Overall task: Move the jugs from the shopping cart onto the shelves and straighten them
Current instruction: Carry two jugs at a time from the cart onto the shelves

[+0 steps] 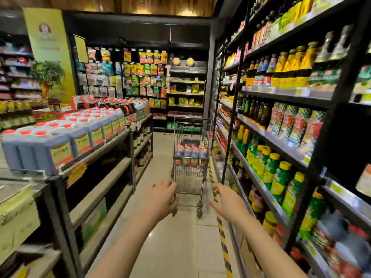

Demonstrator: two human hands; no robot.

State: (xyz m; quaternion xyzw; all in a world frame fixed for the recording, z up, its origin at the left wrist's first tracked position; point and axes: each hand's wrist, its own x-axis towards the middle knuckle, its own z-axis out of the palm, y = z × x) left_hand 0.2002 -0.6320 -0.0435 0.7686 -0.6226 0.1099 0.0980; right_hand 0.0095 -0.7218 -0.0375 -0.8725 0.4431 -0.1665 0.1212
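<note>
Wire-mesh shopping cart at 12 o'clock carries red-capped plastic jugs; my left hand and right hand reach forward, fingers loosely spread, holding nothing.

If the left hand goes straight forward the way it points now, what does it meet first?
Probably the shopping cart down the aisle, its basket loaded with jugs. The left hand is open, and nothing shows between them, though depth is hard to judge.

One cart, two hands.
</note>
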